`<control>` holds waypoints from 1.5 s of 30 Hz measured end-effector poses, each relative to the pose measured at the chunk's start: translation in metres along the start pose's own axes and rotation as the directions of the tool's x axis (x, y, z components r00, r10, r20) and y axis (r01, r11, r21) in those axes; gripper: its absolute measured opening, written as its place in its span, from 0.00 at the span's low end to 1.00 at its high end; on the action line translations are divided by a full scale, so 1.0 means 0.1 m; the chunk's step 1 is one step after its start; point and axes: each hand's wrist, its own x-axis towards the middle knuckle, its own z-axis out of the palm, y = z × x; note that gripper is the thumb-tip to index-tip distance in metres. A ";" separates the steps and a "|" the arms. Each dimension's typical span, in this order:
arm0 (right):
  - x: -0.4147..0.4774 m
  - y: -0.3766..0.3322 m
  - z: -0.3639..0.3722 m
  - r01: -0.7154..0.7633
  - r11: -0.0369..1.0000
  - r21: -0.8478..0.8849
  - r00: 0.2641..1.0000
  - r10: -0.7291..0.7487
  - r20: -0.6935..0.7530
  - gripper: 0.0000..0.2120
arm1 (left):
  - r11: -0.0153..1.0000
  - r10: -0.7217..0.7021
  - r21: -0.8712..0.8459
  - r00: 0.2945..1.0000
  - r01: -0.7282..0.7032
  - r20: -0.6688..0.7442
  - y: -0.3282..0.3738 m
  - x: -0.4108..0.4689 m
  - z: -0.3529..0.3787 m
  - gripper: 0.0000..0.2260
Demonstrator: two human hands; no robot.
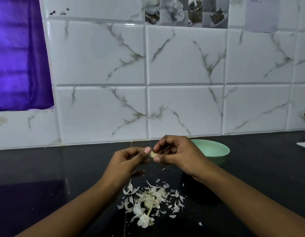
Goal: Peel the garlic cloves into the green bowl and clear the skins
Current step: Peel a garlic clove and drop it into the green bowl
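Garlic clove (153, 154) pinched between fingertips of both hands, raised above dark tabletop (62, 168)
Left hand (129, 161): thumb and curled fingers gripping clove from left side
Right hand (179, 154): thumb and forefinger pinching clove's right end, other fingers curled
Green bowl (223, 155) on tabletop just behind right hand, partly hidden by it
Skins (151, 200) heaped on tabletop below hands, between forearms

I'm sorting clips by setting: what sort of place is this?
Most likely a home kitchen: a dark counter against marble-look wall tiles, a green bowl, and garlic skins piled on it.
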 end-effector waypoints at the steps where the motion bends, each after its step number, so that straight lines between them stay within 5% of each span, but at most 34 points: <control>1: 0.00 0.01 0.01 0.013 1.000 -0.024 1.000 -0.012 0.013 0.12 | 1.000 0.000 0.019 1.000 0.000 0.006 0.01 -0.01 0.00 0.13; 4: 0.00 0.03 0.03 0.017 1.000 -0.014 1.000 -0.016 0.023 0.13 | 0.999 0.013 0.036 1.000 -0.014 0.025 0.01 0.01 -0.02 0.12; 12: 0.02 -0.04 -0.11 -0.245 0.884 0.399 0.970 0.229 0.088 0.04 | 0.991 0.057 -0.125 0.998 -0.053 0.029 0.01 0.02 -0.01 0.09; 17: 0.01 -0.02 -0.10 -0.323 0.917 0.233 0.946 0.303 0.118 0.19 | 0.989 0.077 -0.125 0.996 -0.080 -0.035 -0.03 0.03 -0.02 0.08; 22: 0.01 0.05 0.00 -0.247 0.946 0.209 0.969 0.239 0.061 0.02 | 0.996 0.072 -0.041 0.996 -0.074 -0.049 -0.04 0.02 -0.01 0.10; 29: 0.02 0.05 -0.02 -0.214 0.954 0.211 0.976 0.215 0.018 0.04 | 0.992 -0.083 -0.092 0.996 0.082 -0.009 -0.04 0.03 -0.02 0.14; 35: 0.02 0.07 0.03 -0.152 0.980 0.125 0.988 0.154 -0.007 0.06 | 0.998 -0.036 -0.059 0.999 0.035 -0.013 -0.04 0.03 0.00 0.08; 38: 0.03 0.05 -0.02 -0.241 0.951 0.192 0.970 0.231 0.073 0.03 | 0.999 -0.011 -0.051 1.000 0.010 -0.026 -0.05 0.03 -0.01 0.05; 43: 0.01 0.03 -0.07 -0.366 0.923 0.122 0.929 0.356 0.097 0.21 | 1.000 0.027 -0.008 0.999 -0.027 -0.025 -0.08 0.03 0.00 0.04; 45: 0.01 0.05 -0.05 -0.296 0.955 0.030 0.955 0.295 0.036 0.13 | 0.999 0.033 -0.001 0.999 -0.033 -0.024 -0.08 0.03 0.00 0.06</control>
